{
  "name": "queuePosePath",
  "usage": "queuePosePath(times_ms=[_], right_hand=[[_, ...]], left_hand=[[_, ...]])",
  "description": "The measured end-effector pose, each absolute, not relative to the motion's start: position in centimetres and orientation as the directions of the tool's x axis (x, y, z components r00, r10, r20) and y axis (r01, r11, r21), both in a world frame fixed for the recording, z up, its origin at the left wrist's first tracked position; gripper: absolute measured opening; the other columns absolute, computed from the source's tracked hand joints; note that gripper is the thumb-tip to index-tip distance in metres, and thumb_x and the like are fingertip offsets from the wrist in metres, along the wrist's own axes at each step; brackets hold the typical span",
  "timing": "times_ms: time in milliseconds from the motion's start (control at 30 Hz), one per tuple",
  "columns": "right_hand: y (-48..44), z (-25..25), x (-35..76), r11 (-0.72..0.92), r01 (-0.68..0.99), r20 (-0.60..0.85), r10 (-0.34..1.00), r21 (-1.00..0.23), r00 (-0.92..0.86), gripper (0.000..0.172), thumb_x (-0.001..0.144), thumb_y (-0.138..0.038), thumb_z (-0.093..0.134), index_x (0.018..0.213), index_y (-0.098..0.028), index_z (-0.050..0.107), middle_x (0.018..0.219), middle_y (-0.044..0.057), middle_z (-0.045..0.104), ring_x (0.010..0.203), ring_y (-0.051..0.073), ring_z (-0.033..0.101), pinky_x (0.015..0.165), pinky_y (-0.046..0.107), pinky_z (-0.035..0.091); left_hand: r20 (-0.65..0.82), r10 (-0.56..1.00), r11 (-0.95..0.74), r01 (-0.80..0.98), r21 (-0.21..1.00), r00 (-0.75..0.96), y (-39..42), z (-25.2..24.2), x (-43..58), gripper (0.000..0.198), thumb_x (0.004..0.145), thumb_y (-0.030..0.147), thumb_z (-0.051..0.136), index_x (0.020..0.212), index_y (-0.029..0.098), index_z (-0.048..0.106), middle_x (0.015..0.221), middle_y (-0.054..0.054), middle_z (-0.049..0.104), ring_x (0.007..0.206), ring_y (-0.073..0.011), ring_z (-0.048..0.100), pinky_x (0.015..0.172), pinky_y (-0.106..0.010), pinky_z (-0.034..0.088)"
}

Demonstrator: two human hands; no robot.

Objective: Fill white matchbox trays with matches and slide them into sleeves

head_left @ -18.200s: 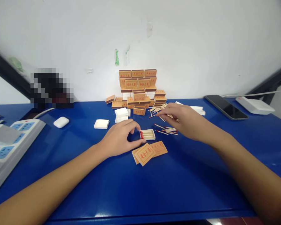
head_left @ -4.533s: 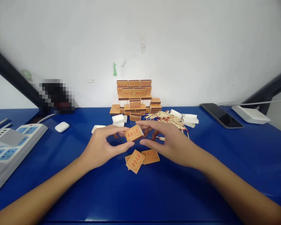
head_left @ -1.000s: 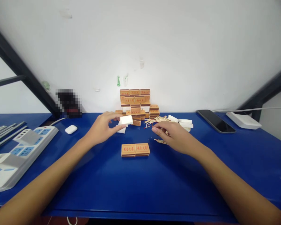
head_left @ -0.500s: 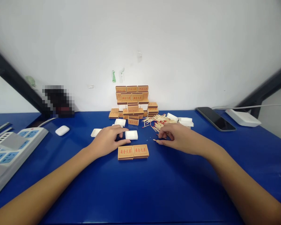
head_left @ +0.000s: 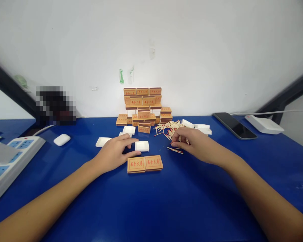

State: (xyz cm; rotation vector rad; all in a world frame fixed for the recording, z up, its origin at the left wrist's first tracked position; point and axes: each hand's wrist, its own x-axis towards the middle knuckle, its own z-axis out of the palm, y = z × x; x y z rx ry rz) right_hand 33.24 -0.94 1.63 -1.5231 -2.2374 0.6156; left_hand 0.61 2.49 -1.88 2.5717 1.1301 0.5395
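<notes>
My left hand [head_left: 116, 151] rests on the table, thumb and index finger at opposite edges of a small white matchbox tray [head_left: 142, 146], whose inside looks bare. My right hand [head_left: 188, 141] has its fingers curled together at the front of a heap of red-tipped matches [head_left: 169, 127]. A red match head shows at its fingertips; the rest of that match is hidden. Just below these fingers, a few loose matches [head_left: 175, 150] lie on the table. Two closed matchboxes [head_left: 144, 163] sit side by side in front of the tray.
Stacked matchboxes [head_left: 142, 101] stand against the wall. More white trays [head_left: 103, 142] lie left, and others [head_left: 202, 128] beyond the heap. A phone [head_left: 234, 126] and white box [head_left: 264, 124] are at right; a white earbud case [head_left: 62, 139] and power strip [head_left: 17, 161] at left.
The matches at my right fingertips now lie on the table, and the fingers have shifted slightly toward the heap. My left hand stays at the tray. The view has shifted slightly.
</notes>
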Motion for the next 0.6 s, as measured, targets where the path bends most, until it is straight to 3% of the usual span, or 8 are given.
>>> queuePosePath(times_ms=[200,500,600], right_hand=[[-0.6,1.0,32.7,0.290,0.724,0.125,0.954,-0.626,-0.273,0.023,0.093,-0.038,0.069,0.111,-0.024,0.070,0.083,0.002,0.071,0.066,0.017,0.058,0.062,0.033,0.045],[1.0,1.5,27.1,0.547,0.639,0.263,0.832,-0.541,-0.489,0.031,0.096,-0.021,0.070,0.126,-0.023,0.064,0.097,0.000,0.078,0.077,0.016,0.064,0.071,0.031,0.044],[1.3,2.3,25.0,0.584,0.628,0.241,0.801,-0.514,-0.548,0.031,0.096,-0.018,0.069,0.127,-0.024,0.063,0.098,0.000,0.079,0.081,0.017,0.066,0.072,0.031,0.044]], left_hand=[[0.233,0.742,-0.663,0.634,0.399,0.629,2.6,-2.0,0.5,0.040,0.098,0.050,0.069,0.128,0.024,0.072,0.092,-0.002,0.063,0.066,-0.0139,0.052,0.063,-0.029,0.045],[0.247,0.735,-0.669,0.618,0.412,0.631,2.6,-1.9,0.6,0.038,0.097,0.049,0.071,0.125,0.024,0.074,0.089,-0.001,0.062,0.066,-0.0142,0.052,0.062,-0.029,0.042],[0.249,0.736,-0.667,0.613,0.423,0.629,2.5,-1.8,0.6,0.033,0.095,0.046,0.074,0.120,0.024,0.075,0.086,-0.001,0.061,0.066,-0.0140,0.051,0.062,-0.029,0.041]])
